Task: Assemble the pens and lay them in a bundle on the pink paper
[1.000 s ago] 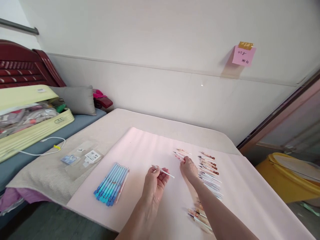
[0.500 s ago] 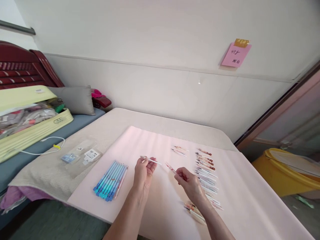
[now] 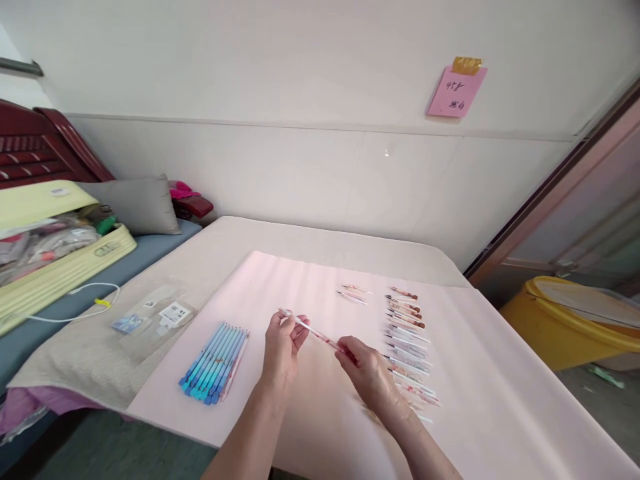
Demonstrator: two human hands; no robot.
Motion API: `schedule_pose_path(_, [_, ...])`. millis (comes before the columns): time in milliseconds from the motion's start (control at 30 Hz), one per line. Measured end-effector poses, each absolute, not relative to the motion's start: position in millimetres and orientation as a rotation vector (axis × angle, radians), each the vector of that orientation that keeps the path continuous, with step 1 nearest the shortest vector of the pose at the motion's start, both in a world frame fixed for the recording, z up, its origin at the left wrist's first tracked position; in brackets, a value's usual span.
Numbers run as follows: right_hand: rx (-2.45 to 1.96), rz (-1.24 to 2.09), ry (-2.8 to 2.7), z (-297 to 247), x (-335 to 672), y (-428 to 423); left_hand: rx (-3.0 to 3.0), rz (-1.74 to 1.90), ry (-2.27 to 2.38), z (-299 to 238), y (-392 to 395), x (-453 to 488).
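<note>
My left hand [image 3: 281,343] pinches a thin white pen part [image 3: 300,323] above the pink sheet [image 3: 310,287]. My right hand [image 3: 364,368] holds a slim pink-patterned pen piece [image 3: 327,342], whose tip meets the end of the white part so the two form one line. A row of blue pens [image 3: 214,363] lies to the left of my left hand. Several patterned pens and caps [image 3: 407,340] lie in a column just right of my right hand, with two more pieces [image 3: 354,294] further back.
A clear plastic packet with labels [image 3: 155,317] lies on the beige cloth at left. An open yellow case [image 3: 55,267], a white cable [image 3: 85,303] and a grey pillow [image 3: 135,203] sit on the bed. A yellow tub [image 3: 565,327] stands at right. A pink note [image 3: 454,92] hangs on the wall.
My right hand picked a pink-patterned piece from the pile and drew it back toward me. Both hands came together, and the two parts now meet end to end.
</note>
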State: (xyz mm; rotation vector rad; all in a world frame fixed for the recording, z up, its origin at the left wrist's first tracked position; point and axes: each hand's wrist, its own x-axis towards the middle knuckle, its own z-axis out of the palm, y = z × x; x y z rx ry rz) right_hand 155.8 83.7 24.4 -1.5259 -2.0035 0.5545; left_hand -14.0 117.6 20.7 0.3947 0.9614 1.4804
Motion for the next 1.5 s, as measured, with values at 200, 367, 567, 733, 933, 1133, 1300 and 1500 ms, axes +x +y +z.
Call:
schedule_pose_path(200, [-1.492,0.458,-1.995,17.8,151.2,80.1,0.532,1.429,1.01,22.4,107.0,-5.7])
schedule_pose_path(367, [-1.482,0.522,-1.93,17.5,153.8,78.4,0.523,1.417,1.02,21.2,107.7,-3.0])
schedule_pose_path(567, [-1.47,0.743,-1.781,16.5,155.5,79.2,0.516,1.398,0.987,20.3,108.6,0.4])
schedule_pose_path(733, [-1.425,0.99,-1.575,13.1,153.7,80.4,0.55,1.404,1.003,21.5,107.0,4.5])
schedule_pose_path(933, [-1.505,1.02,-1.421,13.3,147.9,78.6,0.615,1.404,1.039,24.1,103.1,10.8])
schedule_pose_path(1133, [-1.493,0.635,-1.62,11.6,145.8,74.8,0.627,1.429,1.033,27.7,101.6,13.7])
schedule_pose_path(1300, [-1.512,0.782,-1.66,9.5,145.1,72.9,0.624,1.417,1.023,29.0,100.4,16.0])
schedule_pose_path(1500, [-1.524,0.841,-1.665,13.5,142.3,71.9,0.665,1.496,1.143,29.6,101.1,13.3])
